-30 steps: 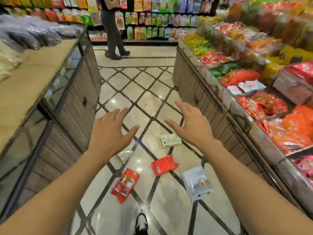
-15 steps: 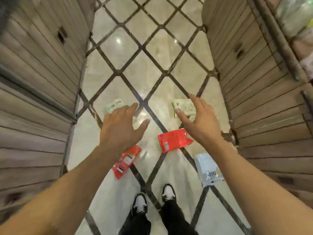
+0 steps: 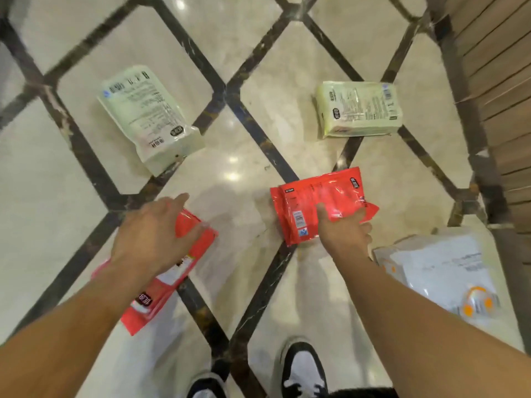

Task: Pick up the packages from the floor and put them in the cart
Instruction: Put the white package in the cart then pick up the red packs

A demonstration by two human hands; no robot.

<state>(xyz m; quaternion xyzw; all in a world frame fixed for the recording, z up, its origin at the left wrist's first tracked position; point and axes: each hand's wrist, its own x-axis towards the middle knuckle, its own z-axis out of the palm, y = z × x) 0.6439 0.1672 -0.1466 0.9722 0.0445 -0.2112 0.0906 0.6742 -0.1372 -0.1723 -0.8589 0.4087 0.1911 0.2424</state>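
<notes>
Several packages lie on the tiled floor. My left hand (image 3: pixel 149 234) rests over the top end of a long red package (image 3: pixel 161 294), fingers spread across it, the thumb off to its far side. My right hand (image 3: pixel 344 237) grips the near edge of a red pouch (image 3: pixel 313 202), thumb on top. Beyond them lie a pale green pack (image 3: pixel 149 116) on the left and a second pale green pack (image 3: pixel 359 110) on the right. A white bag (image 3: pixel 436 268) sits by my right forearm. No cart is in view.
A wooden display cabinet (image 3: pixel 494 81) borders the aisle on the right. My black-and-white shoes (image 3: pixel 301 369) stand at the bottom edge, close behind the red packages.
My head has dropped close to the floor. Both hands came down from above the packages: the left landed on the long red package, the right took hold of the red pouch.
</notes>
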